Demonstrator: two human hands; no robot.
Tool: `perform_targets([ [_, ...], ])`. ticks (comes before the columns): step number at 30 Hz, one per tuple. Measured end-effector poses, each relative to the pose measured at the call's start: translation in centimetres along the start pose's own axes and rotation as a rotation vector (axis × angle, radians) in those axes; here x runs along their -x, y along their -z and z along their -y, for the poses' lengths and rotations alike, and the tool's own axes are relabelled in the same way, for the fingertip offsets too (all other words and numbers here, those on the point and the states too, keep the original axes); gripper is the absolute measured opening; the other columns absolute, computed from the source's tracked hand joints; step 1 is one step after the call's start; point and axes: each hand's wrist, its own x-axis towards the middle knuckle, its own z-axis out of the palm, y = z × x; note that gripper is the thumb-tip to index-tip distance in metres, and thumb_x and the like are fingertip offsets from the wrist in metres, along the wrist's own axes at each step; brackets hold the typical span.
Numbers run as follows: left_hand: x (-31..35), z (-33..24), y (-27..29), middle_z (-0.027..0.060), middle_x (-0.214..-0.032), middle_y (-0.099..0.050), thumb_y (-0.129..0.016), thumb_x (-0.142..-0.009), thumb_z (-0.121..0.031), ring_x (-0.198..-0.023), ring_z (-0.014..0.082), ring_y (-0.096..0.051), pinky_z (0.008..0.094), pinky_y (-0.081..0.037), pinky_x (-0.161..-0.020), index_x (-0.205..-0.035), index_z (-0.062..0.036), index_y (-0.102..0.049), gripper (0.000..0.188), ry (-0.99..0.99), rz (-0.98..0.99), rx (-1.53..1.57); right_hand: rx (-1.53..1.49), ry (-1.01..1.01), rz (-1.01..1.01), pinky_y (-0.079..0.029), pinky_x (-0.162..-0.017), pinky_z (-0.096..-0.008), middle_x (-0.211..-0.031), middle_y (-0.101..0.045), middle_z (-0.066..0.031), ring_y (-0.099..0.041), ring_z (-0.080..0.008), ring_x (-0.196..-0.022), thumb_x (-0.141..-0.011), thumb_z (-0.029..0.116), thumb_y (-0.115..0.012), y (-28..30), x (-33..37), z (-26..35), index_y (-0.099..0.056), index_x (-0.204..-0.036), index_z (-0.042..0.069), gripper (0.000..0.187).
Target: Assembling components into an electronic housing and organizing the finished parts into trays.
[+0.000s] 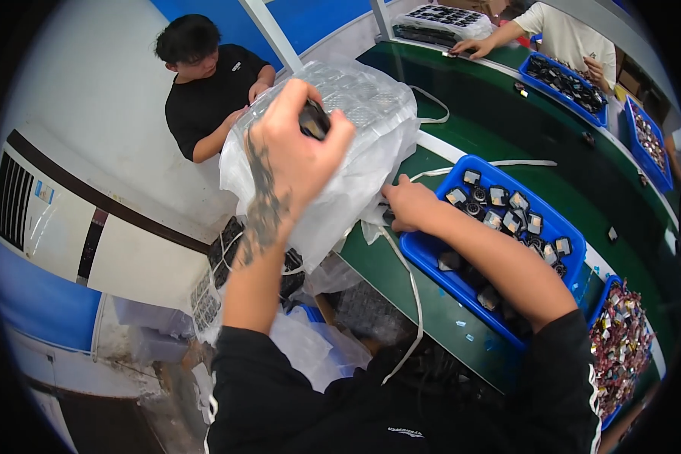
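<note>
My left hand [299, 144] is raised over a stack of clear plastic trays [371, 94] loosely wrapped in white plastic film [318, 204]. Its fingers are closed around a small black glossy part [314, 121], whose exact kind I cannot make out. Lower and to the right, my right hand [412, 206] is at the edge of the film, fingers curled. A dark bit shows by its fingertips, too hidden to name. Under my right forearm stands a blue bin [416, 250] of small black electronic parts [498, 197] with pale square faces.
Beside me runs a green conveyor belt [499, 121] with a few loose parts. Another blue bin [609, 295] of reddish small parts stands at the right. A co-worker in black [212, 91] handles the trays' far side; another sits across the belt. A white strap [412, 303] hangs down.
</note>
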Motion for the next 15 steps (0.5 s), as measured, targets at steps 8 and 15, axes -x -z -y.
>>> perform_targets([
  [8, 7.2, -4.8, 0.1, 0.0054, -0.075, -0.058, -0.064, -0.075, -0.002, -0.062, 0.0106, -0.052, 0.0247, -0.044, -0.059, -0.083, -0.0016, -0.054, 0.012, 0.204, -0.232, 0.573, -0.148, 0.075, -0.346, -0.056, -0.072, -0.0470, -0.108, -0.051, -0.0297, -0.066, -0.0432, -0.081, -0.068, 0.016, -0.080, -3.2, 0.5, -0.6, -0.051, -0.111, -0.002, 0.055],
  [15, 9.4, -5.2, -0.5, 0.0107, -0.079, -0.058, -0.056, -0.079, -0.003, -0.073, 0.0132, -0.050, 0.0260, -0.041, -0.072, -0.082, 0.0006, -0.051, 0.007, 0.402, -0.331, 0.658, -0.224, 0.072, -0.446, -0.055, -0.075, -0.0489, -0.103, -0.055, -0.0293, -0.064, -0.0454, -0.085, -0.069, 0.005, -0.069, -2.8, 0.2, -0.4, -0.053, -0.102, -0.003, 0.038],
])
